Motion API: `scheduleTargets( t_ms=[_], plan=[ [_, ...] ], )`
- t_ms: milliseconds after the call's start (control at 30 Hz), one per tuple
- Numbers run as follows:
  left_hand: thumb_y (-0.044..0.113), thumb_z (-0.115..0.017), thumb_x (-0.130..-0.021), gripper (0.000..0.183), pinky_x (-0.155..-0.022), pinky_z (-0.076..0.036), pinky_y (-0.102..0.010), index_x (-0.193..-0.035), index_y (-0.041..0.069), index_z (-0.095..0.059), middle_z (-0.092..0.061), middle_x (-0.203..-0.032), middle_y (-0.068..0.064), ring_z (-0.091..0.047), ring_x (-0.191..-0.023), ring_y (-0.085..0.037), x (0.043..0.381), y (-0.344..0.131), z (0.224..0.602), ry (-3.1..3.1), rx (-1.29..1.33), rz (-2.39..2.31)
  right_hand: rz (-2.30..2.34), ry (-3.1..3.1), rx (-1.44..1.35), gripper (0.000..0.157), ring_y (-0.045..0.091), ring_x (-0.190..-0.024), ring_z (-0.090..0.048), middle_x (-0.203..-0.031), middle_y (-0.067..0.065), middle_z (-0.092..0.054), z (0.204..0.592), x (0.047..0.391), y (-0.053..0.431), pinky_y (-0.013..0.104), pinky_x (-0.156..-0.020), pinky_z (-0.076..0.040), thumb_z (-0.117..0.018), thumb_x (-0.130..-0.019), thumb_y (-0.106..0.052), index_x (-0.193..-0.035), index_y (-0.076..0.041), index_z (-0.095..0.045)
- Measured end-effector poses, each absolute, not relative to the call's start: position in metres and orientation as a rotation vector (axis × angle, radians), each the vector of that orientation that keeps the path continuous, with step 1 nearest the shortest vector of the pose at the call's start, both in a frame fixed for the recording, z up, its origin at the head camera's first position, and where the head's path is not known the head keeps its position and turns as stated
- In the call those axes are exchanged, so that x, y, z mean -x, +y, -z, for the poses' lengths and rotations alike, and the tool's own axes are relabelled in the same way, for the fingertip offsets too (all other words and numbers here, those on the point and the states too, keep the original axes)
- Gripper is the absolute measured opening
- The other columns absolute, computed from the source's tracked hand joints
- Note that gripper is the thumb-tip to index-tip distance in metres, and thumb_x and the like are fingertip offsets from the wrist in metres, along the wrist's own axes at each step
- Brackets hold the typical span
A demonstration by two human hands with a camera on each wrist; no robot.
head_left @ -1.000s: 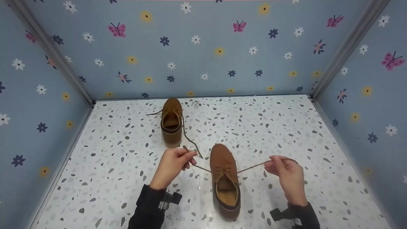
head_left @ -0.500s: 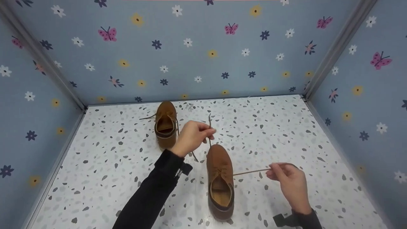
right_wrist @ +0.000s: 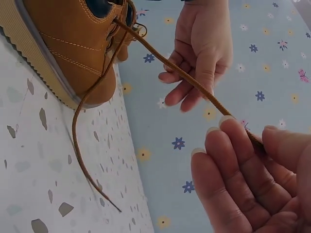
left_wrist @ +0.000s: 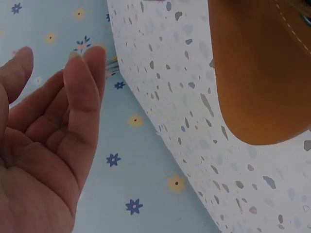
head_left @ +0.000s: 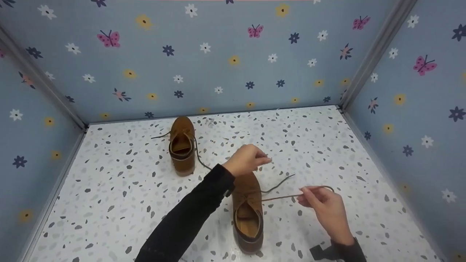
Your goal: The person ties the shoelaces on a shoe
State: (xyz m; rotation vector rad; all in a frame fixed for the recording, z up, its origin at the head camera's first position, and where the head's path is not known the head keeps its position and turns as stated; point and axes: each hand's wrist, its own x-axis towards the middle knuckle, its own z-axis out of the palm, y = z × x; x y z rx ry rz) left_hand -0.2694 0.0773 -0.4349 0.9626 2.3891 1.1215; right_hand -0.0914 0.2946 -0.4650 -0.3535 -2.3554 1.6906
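Note:
A brown lace-up shoe (head_left: 248,218) stands on the speckled surface, toe pointing away from me. Over its toe hangs my left hand (head_left: 249,160); in the left wrist view its thumb is apart from the loosely bent fingers (left_wrist: 82,92) and nothing lies between them. To the right of the shoe my right hand (head_left: 324,203) pinches one shoelace (right_wrist: 187,77) between thumb and fingers, drawn straight from the eyelets. The other lace end (head_left: 278,183) lies loose on the right side of the shoe, crossing under the taut one in the right wrist view.
A matching brown shoe (head_left: 182,145) stands farther back on the left, its laces untied and spread to both sides. Blue flowered panels (head_left: 218,47) enclose the white speckled surface (head_left: 120,189) at the back and sides.
My left hand has carried its lace end from the shoe's left, past the toe, over to the right and let it go. The right hand keeps its lace pulled out.

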Motion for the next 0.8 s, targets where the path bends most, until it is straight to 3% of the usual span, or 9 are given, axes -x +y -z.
scheduleTargets(
  t_ms=[233, 367, 467, 633, 800],
  plan=[
    [0.033, -0.057, -0.102, 0.032, -0.063, -0.041, -0.03, -0.089, 0.011, -0.076, -0.067, -0.077, -0.004, -0.048, -0.058, -0.012, 0.26, 0.018, 0.431, 2.479, -0.92, -1.258, -1.697, -2.393, 0.313, 0.032, 0.023, -0.083, -0.073, -0.087, 0.012, -0.073, 0.459, 0.096, 0.297, 0.031, -0.076, -0.058, -0.073, -0.092, -0.029, -0.103, 0.001, -0.07],
    [0.032, -0.059, -0.101, 0.028, -0.061, -0.047, -0.03, -0.088, 0.013, -0.075, -0.067, -0.075, -0.001, -0.059, -0.064, -0.017, 0.247, -0.013, 0.446, 2.488, -0.876, -1.384, -1.58, -2.473, 0.183, 0.03, 0.021, -0.076, -0.072, -0.083, 0.009, -0.072, 0.444, 0.11, 0.298, 0.03, -0.072, -0.058, -0.07, -0.093, -0.029, -0.1, 0.0, -0.071],
    [0.03, -0.062, -0.099, 0.022, -0.063, -0.052, -0.031, -0.089, 0.015, -0.075, -0.069, -0.077, 0.002, -0.066, -0.069, -0.019, 0.236, -0.031, 0.462, 2.493, -0.829, -1.5, -1.483, -2.545, 0.016, 0.026, 0.02, -0.071, -0.07, -0.079, 0.007, -0.071, 0.425, 0.134, 0.292, 0.029, -0.068, -0.058, -0.069, -0.095, -0.026, -0.095, -0.001, -0.073],
    [0.031, -0.065, -0.097, 0.022, -0.061, -0.051, -0.029, -0.083, 0.017, -0.074, -0.068, -0.075, 0.002, -0.063, -0.067, -0.014, 0.217, -0.048, 0.477, 2.529, -0.809, -1.601, -1.339, -2.673, -0.348, 0.018, 0.017, -0.064, -0.068, -0.075, 0.002, -0.07, 0.397, 0.193, 0.254, 0.028, -0.062, -0.057, -0.067, -0.097, -0.021, -0.09, -0.005, -0.074],
    [0.032, -0.064, -0.098, 0.024, -0.058, -0.049, -0.027, -0.083, 0.017, -0.074, -0.066, -0.071, 0.007, -0.06, -0.062, -0.01, 0.204, -0.049, 0.482, 2.513, -0.845, -1.67, -1.291, -2.922, -0.705, 0.02, 0.018, -0.064, -0.067, -0.077, 0.002, -0.07, 0.388, 0.243, 0.2, 0.03, -0.061, -0.056, -0.062, -0.1, -0.024, -0.099, -0.008, -0.074]
  ],
)
